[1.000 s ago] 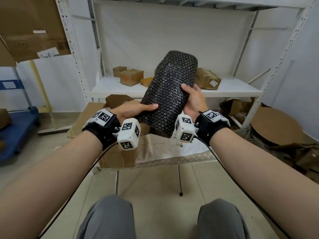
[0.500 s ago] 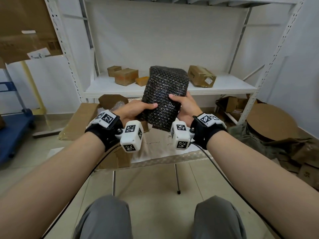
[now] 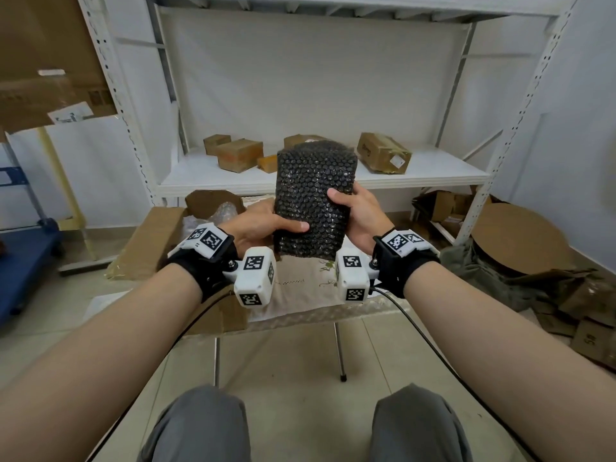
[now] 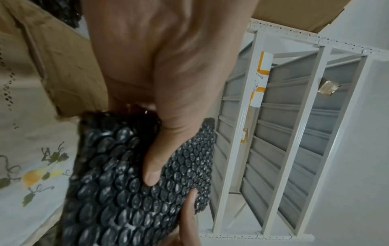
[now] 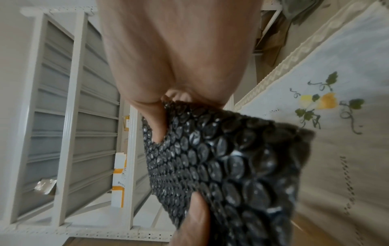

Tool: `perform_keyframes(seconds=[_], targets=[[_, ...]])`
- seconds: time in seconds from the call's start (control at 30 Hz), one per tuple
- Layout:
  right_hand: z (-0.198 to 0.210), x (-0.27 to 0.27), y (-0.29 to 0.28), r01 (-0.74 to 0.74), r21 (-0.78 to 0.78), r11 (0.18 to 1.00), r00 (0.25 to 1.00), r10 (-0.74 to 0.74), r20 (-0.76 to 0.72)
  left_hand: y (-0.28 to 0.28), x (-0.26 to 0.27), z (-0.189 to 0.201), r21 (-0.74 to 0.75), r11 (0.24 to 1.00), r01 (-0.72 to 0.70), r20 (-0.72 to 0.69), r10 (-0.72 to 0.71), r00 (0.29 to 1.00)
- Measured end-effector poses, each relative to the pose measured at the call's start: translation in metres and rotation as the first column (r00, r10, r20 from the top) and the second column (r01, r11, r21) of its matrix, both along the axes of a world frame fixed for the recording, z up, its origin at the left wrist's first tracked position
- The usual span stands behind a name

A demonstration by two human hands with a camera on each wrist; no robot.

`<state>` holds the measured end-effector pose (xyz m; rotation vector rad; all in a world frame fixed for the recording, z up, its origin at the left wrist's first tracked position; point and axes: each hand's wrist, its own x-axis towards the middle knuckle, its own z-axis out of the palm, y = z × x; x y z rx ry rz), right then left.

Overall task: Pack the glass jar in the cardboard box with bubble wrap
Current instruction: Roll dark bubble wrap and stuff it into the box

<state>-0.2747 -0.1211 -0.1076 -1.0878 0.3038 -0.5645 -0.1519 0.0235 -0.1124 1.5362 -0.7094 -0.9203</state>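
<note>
A bundle of black bubble wrap (image 3: 315, 195) stands upright in the air above a small table, held between both hands. My left hand (image 3: 266, 225) grips its lower left side, thumb across the front. My right hand (image 3: 353, 211) grips its right side, thumb on the front. The jar is not visible inside the wrap. In the left wrist view the bubble wrap (image 4: 126, 191) lies under my thumb; in the right wrist view the wrap (image 5: 227, 166) fills the lower middle. An open cardboard box (image 3: 156, 235) sits at the left, behind my left hand.
The table wears an embroidered cloth (image 3: 300, 288). A white metal shelf (image 3: 416, 175) behind carries several small cartons. Flattened cardboard and a round board (image 3: 520, 238) lie at the right on the floor. A blue cart (image 3: 23, 258) stands at the left.
The wrapped bundle has come down from a tilted, raised position to upright and lower between my hands. Both hands kept their hold.
</note>
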Motion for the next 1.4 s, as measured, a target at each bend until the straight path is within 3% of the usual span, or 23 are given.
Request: perform_keyframes(seconds=[0.1, 0.2, 0.27, 0.37, 0.43, 0.57, 0.63, 0.7, 0.9, 1.07, 1.27, 1.4], targets=[[0.001, -0.003, 0.000, -0.051, -0.062, 0.997, 0.996, 0.046, -0.070, -0.002, -0.003, 0.003, -0.084, 0.996, -0.024, -0.063, 0.019, 0.998], [0.003, -0.005, 0.000, -0.092, -0.114, 0.989, 0.989, 0.078, -0.127, -0.007, 0.003, 0.005, -0.266, 0.934, -0.240, -0.084, 0.225, 0.971], [0.003, -0.005, 0.000, -0.088, -0.133, 0.987, 0.989, 0.071, -0.128, -0.010, 0.007, 0.006, -0.341, 0.886, -0.315, -0.028, 0.325, 0.945], [0.002, -0.005, -0.002, -0.071, -0.145, 0.987, 0.993, 0.057, -0.100, -0.010, 0.005, 0.009, -0.384, 0.892, -0.238, 0.060, 0.282, 0.957], [0.002, -0.007, -0.004, -0.078, -0.143, 0.987, 0.995, 0.068, -0.074, -0.008, 0.004, 0.012, -0.387, 0.904, -0.182, 0.219, 0.281, 0.934], [0.002, -0.010, -0.007, -0.072, -0.128, 0.989, 0.997, 0.067, -0.048, -0.005, 0.008, 0.012, -0.135, 0.970, -0.202, 0.629, 0.241, 0.739], [0.004, -0.011, -0.006, -0.080, -0.135, 0.988, 0.995, 0.071, -0.066, -0.004, 0.010, 0.012, -0.079, 0.971, -0.227, 0.732, 0.211, 0.648], [0.007, -0.011, -0.004, -0.104, -0.161, 0.981, 0.991, 0.088, -0.103, -0.002, 0.009, 0.016, -0.095, 0.974, -0.204, 0.762, 0.203, 0.615], [0.015, -0.001, 0.005, -0.143, -0.282, 0.949, 0.977, 0.090, -0.191, 0.005, 0.007, 0.044, -0.121, 0.992, -0.023, 0.661, 0.098, 0.744], [0.018, 0.005, 0.011, -0.141, -0.333, 0.932, 0.976, 0.075, -0.204, 0.008, 0.000, 0.058, 0.025, 0.999, 0.023, 0.660, -0.034, 0.750], [0.016, 0.006, 0.012, -0.193, -0.411, 0.891, 0.973, 0.121, -0.196, 0.004, -0.005, 0.048, 0.046, 0.999, 0.029, 0.610, -0.051, 0.791], [0.008, 0.007, 0.008, -0.082, -0.515, 0.853, 0.983, -0.014, -0.181, 0.001, 0.000, 0.048, 0.054, 0.998, -0.028, 0.649, -0.013, 0.761]])
